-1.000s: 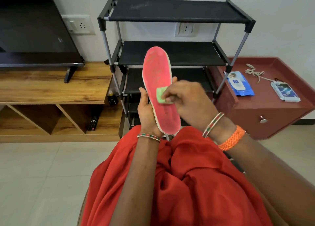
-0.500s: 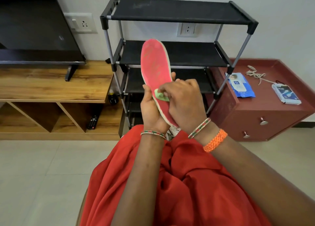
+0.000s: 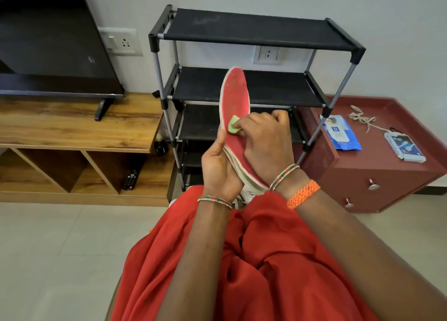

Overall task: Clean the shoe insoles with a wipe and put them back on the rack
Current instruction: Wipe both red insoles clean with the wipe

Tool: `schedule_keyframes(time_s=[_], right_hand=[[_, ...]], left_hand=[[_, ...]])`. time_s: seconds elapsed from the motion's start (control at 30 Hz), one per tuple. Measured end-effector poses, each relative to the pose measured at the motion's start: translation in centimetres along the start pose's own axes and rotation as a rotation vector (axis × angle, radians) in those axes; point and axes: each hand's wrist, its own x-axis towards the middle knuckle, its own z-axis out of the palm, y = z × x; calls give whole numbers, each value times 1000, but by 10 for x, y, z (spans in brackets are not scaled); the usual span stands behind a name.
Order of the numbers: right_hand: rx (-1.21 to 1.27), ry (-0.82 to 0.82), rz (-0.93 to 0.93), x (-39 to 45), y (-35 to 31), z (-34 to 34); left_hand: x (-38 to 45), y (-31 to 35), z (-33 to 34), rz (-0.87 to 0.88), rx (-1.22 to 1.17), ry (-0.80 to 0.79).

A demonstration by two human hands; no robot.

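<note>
The left hand (image 3: 219,168) grips the lower half of a red, white-edged foam insole (image 3: 235,117), held upright in front of the black metal-framed shoe rack (image 3: 254,32). The right hand (image 3: 264,141) pinches a small folded green wipe (image 3: 232,125) in curled fingers and presses it against the insole's red face near the middle.

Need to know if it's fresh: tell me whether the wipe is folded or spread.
Folded. The green wipe is a small wad pinched in the right hand against the red insole.
</note>
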Motion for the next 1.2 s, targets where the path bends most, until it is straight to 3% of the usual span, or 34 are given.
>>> schedule_keyframes(time_s=[0.13, 0.27, 0.37, 0.47, 0.57, 0.8, 1.03, 1.2], right_hand=[[283, -89, -7, -30, -8, 5], [417, -207, -59, -53, -17, 5], [421, -174, -45, -48, -20, 2], [408, -94, 92, -32, -23, -1], [447, -90, 169, -24, -25, 0], [563, -170, 149, -56, -24, 3], [187, -18, 208, -26, -29, -5], [389, -188, 231, -39, -39, -5]], left_hand=[[-7, 14, -9, 3, 4, -17], [-8, 14, -11, 23, -67, 118], [-6, 11, -5, 13, 28, 118], [-3, -1, -1, -36, 147, 62], [-4, -3, -1, -132, 101, -10], [-7, 2, -7, -55, 4, 77], [-3, -8, 2, -120, 43, -44], [-9, 6, -10, -54, -10, -6]])
